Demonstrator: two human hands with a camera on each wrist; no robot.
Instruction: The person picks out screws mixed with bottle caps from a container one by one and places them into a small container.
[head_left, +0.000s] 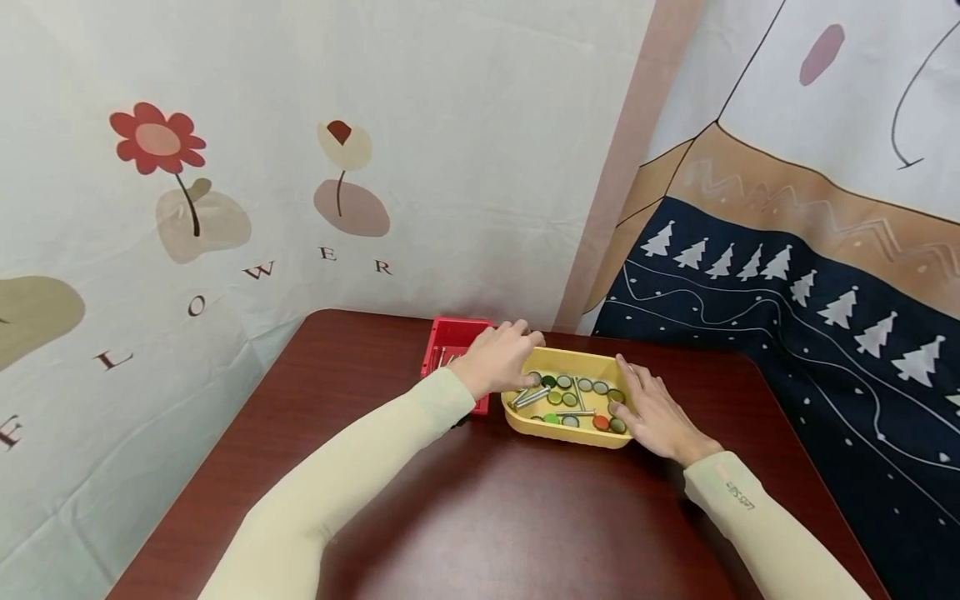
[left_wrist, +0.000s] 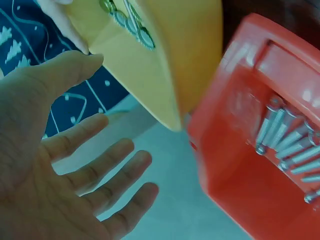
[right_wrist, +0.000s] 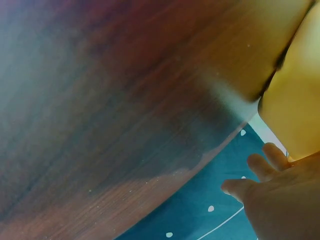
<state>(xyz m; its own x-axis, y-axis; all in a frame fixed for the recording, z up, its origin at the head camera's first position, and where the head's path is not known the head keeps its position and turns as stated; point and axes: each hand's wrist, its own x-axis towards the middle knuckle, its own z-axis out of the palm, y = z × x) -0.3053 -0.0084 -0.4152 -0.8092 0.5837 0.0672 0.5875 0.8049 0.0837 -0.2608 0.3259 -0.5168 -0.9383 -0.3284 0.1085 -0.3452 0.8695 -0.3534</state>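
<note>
Bolts [head_left: 531, 397] slanting in the tray [head_left: 566, 435] lie just below the empty, spread fingers of my left hand [head_left: 495, 360], the nearer one, while my right hand [head_left: 662, 418] has extended fingers at the opposite rim, gripping nothing.

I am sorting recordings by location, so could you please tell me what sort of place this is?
Probably an indoor tabletop workspace: a reddish-brown table, patterned fabric hanging behind it, and a yellow tray holding bolts and caps.
</note>
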